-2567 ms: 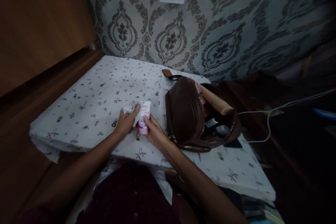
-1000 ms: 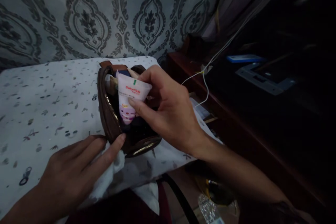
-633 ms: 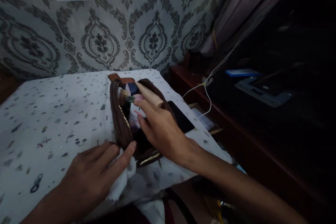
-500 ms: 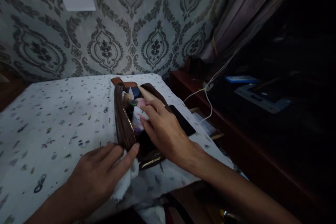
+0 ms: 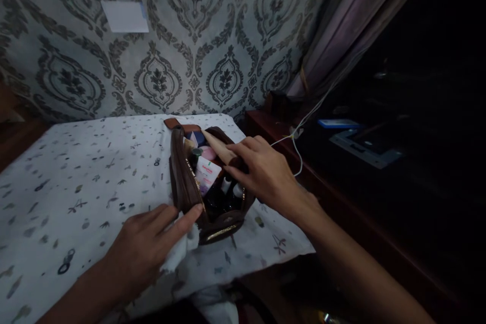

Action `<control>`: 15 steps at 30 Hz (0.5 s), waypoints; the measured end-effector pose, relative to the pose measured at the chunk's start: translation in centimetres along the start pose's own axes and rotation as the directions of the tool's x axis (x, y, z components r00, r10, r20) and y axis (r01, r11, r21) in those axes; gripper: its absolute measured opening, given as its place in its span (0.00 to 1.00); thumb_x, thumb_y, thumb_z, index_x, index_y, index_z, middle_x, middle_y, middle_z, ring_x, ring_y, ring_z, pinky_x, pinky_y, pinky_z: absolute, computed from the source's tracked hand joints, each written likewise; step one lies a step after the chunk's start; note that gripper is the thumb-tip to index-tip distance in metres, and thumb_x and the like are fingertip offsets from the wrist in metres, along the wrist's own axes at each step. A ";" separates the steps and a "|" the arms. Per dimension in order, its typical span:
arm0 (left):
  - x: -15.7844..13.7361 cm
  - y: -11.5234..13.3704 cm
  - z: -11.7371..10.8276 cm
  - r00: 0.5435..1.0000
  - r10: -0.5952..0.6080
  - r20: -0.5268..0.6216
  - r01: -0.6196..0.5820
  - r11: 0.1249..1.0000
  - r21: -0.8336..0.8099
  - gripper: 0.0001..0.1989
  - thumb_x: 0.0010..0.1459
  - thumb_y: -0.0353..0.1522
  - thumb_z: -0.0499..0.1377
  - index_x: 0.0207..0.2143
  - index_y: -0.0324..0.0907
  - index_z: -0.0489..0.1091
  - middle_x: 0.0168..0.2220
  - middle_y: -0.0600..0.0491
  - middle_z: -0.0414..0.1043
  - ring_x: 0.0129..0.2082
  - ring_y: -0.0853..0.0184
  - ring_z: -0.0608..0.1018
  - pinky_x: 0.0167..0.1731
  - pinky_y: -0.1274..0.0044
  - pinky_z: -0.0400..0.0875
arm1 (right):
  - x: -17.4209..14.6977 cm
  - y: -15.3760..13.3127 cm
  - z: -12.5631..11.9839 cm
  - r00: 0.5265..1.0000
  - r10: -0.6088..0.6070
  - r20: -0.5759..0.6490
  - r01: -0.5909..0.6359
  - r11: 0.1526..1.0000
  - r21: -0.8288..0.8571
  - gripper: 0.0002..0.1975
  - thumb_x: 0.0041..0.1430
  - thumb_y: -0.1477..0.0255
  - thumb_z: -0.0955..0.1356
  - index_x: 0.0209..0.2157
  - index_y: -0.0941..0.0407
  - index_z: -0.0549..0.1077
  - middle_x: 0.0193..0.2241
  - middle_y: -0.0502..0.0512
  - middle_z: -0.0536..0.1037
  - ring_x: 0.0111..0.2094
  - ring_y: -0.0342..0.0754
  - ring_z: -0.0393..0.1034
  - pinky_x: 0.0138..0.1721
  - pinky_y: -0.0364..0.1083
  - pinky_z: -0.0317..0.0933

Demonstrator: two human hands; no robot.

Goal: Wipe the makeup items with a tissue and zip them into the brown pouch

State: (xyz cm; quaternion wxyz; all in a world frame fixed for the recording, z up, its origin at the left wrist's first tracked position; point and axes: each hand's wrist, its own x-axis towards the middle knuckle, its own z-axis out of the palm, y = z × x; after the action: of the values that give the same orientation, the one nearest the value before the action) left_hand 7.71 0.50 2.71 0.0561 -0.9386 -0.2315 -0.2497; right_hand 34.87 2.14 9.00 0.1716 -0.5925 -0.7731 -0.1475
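An open brown leather pouch (image 5: 183, 182) stands on a table covered with a white patterned cloth (image 5: 83, 182). Inside it a white and pink tube (image 5: 207, 172) sits upright among small bottles and a beige tube (image 5: 218, 148). My right hand (image 5: 266, 172) rests on the pouch's right rim, fingers spread, holding nothing. My left hand (image 5: 146, 245) lies flat on a white cloth wipe (image 5: 178, 253), its fingertips touching the pouch's near left side.
Patterned wallpaper with a white paper note (image 5: 125, 16) rises behind the table. To the right stands a dark wooden ledge (image 5: 288, 136) with a white cable (image 5: 304, 121), a blue item (image 5: 337, 123) and a flat grey device (image 5: 364, 144). A curtain (image 5: 341, 25) hangs above.
The tube went from my right hand into the pouch and was released. My right hand has pulled back to the pouch's right rim. The left hand has stayed on the wipe.
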 end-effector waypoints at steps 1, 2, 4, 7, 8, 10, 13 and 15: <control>0.1 0.0 0.0 1.000 -0.001 -0.002 0.001 1.000 -0.002 0.38 0.51 0.17 0.46 0.65 0.41 0.59 0.33 0.53 0.70 0.29 0.65 0.73 0.26 0.78 0.67 | 0.1 -0.3 0.0 0.999 -0.016 0.036 0.018 0.998 -0.060 0.11 0.63 0.68 0.70 0.45 0.57 0.76 0.40 0.60 0.77 0.42 0.55 0.69 0.34 0.47 0.59; 0.2 0.0 -0.1 1.000 0.001 -0.003 -0.001 1.000 -0.003 0.38 0.50 0.17 0.46 0.65 0.41 0.59 0.33 0.53 0.70 0.29 0.65 0.73 0.26 0.78 0.67 | 0.3 -0.6 -0.1 0.998 -0.031 0.058 0.038 0.992 -0.117 0.11 0.63 0.68 0.70 0.46 0.57 0.76 0.41 0.61 0.76 0.43 0.56 0.68 0.34 0.48 0.58; 0.4 -0.1 0.0 1.000 0.007 -0.004 -0.007 1.000 0.002 0.39 0.48 0.17 0.47 0.64 0.42 0.60 0.34 0.53 0.71 0.29 0.66 0.73 0.26 0.78 0.67 | 0.8 -1.2 -0.4 0.994 -0.074 0.082 0.088 0.977 -0.194 0.13 0.64 0.69 0.69 0.48 0.58 0.75 0.42 0.63 0.76 0.43 0.56 0.67 0.35 0.48 0.58; 0.5 -0.2 0.2 1.000 0.016 -0.020 -0.016 1.000 0.010 0.40 0.46 0.17 0.47 0.64 0.42 0.60 0.34 0.53 0.72 0.29 0.66 0.73 0.26 0.78 0.68 | 2.2 -1.8 -0.8 0.981 -0.116 0.156 0.149 0.963 -0.226 0.16 0.66 0.71 0.66 0.53 0.61 0.73 0.41 0.64 0.77 0.43 0.58 0.68 0.37 0.50 0.57; 0.5 -0.2 0.3 1.000 0.019 -0.022 -0.019 1.000 0.010 0.40 0.45 0.18 0.47 0.64 0.42 0.60 0.35 0.53 0.72 0.29 0.66 0.74 0.26 0.78 0.68 | 2.8 -1.9 -0.8 0.975 -0.119 0.187 0.161 0.960 -0.228 0.17 0.68 0.71 0.65 0.54 0.62 0.72 0.40 0.65 0.77 0.43 0.58 0.69 0.38 0.51 0.57; 0.4 -0.3 0.4 1.000 0.021 -0.004 -0.021 1.000 0.010 0.40 0.46 0.19 0.48 0.64 0.41 0.60 0.35 0.52 0.72 0.30 0.65 0.74 0.27 0.78 0.69 | 4.0 -2.0 -0.6 0.964 -0.118 0.240 0.176 0.955 -0.237 0.17 0.70 0.71 0.62 0.53 0.63 0.74 0.40 0.67 0.79 0.44 0.59 0.71 0.38 0.51 0.56; 0.1 -0.3 0.5 0.999 0.009 0.038 -0.010 1.000 0.019 0.42 0.45 0.19 0.49 0.66 0.43 0.58 0.36 0.52 0.72 0.32 0.65 0.75 0.29 0.78 0.70 | 5.8 -2.4 -0.1 0.934 -0.092 0.345 0.191 0.945 -0.265 0.16 0.68 0.73 0.63 0.52 0.64 0.75 0.42 0.70 0.81 0.46 0.61 0.73 0.38 0.51 0.56; 0.0 -0.3 0.5 0.999 0.003 0.052 -0.004 1.000 0.024 0.44 0.42 0.19 0.50 0.66 0.43 0.58 0.37 0.52 0.73 0.33 0.64 0.76 0.29 0.78 0.71 | 6.8 -2.9 0.0 0.901 -0.059 0.430 0.197 0.938 -0.286 0.17 0.66 0.75 0.65 0.53 0.64 0.75 0.42 0.71 0.82 0.47 0.61 0.75 0.40 0.51 0.56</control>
State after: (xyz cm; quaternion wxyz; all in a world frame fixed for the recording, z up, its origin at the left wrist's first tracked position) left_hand 7.80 0.92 2.30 0.0620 -0.9444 -0.2343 -0.2224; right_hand 30.43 7.25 11.93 -0.1059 -0.5774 -0.7948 -0.1538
